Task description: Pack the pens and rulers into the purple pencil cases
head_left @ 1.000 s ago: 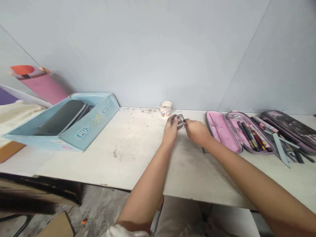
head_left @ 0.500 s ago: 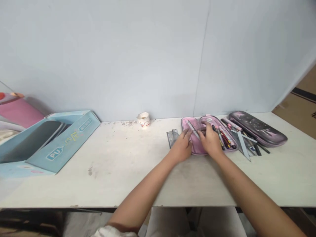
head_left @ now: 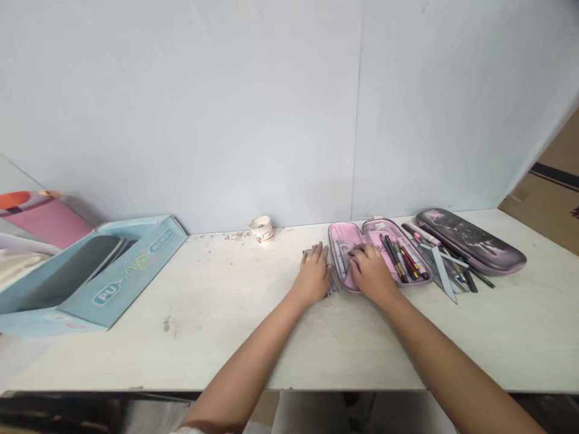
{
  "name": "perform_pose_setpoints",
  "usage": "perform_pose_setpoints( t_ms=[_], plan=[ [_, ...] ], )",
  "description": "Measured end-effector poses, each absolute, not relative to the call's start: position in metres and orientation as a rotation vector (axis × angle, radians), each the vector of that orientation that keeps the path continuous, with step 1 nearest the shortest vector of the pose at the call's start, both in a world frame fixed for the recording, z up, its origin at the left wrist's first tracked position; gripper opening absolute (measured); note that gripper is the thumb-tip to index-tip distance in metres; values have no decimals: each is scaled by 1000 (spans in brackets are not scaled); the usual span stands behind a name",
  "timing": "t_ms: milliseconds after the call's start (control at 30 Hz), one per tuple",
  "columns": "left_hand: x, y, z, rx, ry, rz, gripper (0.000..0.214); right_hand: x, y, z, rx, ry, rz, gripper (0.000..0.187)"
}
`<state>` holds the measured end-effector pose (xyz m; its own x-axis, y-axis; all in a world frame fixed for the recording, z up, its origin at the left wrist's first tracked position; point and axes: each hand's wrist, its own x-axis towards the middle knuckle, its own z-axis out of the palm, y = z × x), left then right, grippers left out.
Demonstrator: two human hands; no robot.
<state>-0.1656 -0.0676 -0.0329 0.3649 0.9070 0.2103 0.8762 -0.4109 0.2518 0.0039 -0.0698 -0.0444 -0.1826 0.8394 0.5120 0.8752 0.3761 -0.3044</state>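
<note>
L hand [head_left: 314, 271] palm-down on ruler [head_left: 333, 288], R hand [head_left: 370, 272] curled over pink case [head_left: 346, 231].

Work area (exact rm type unclear): long white table [head_left: 158, 361] agst panelled wall [head_left: 203, 120], w/ open pencil case [head_left: 349, 231].

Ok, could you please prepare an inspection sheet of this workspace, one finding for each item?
Surface: pale table, with dark smudges.
Job's things: open pink pencil case, with pens in its right half; clear ruler, mostly hidden.
Clutter: cup near the wall; loose drawing tools; dark closed case; blue box holding another dark case.
Hands: left hand lies over the ruler; right hand is at the open case's left half, its grip unclear.
Cables: nothing seen.
Surroundings: grey wall behind the table.
</note>
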Motion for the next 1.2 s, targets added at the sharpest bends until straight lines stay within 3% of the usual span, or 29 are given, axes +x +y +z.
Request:
perform_pose_setpoints(
  t_ms=[167,467,567,700,767,867,1000,1200],
  plan=[
    [-202,-76,-41,2549,1727,176,50,-12,-76,-37,-1408,-2113,-116,27],
    [-258,-85,-43,2478,1930,224,48,-52,-78,-29,-1441,-2301,-224,28],
    [-260,-82,-45,2380,1903,396,47,-73,-76,-26,-1422,-2292,-37,28],
    [-250,-75,-44,2154,1827,729,50,-105,-58,-21,-1368,-1910,673,35],
    [-246,-73,-43,2022,1786,796,51,-117,-46,-22,-1383,-1748,868,39],
    [-243,-73,-43,1876,1724,809,51,-131,-33,-28,-1419,-1662,953,45],
    [-243,-76,-45,1766,1605,923,50,-137,-31,-41,-1432,-1593,963,32],
    [-232,-88,-41,2047,1382,1039,53,-106,-37,-35,-1375,-1583,776,37]
  ],
)
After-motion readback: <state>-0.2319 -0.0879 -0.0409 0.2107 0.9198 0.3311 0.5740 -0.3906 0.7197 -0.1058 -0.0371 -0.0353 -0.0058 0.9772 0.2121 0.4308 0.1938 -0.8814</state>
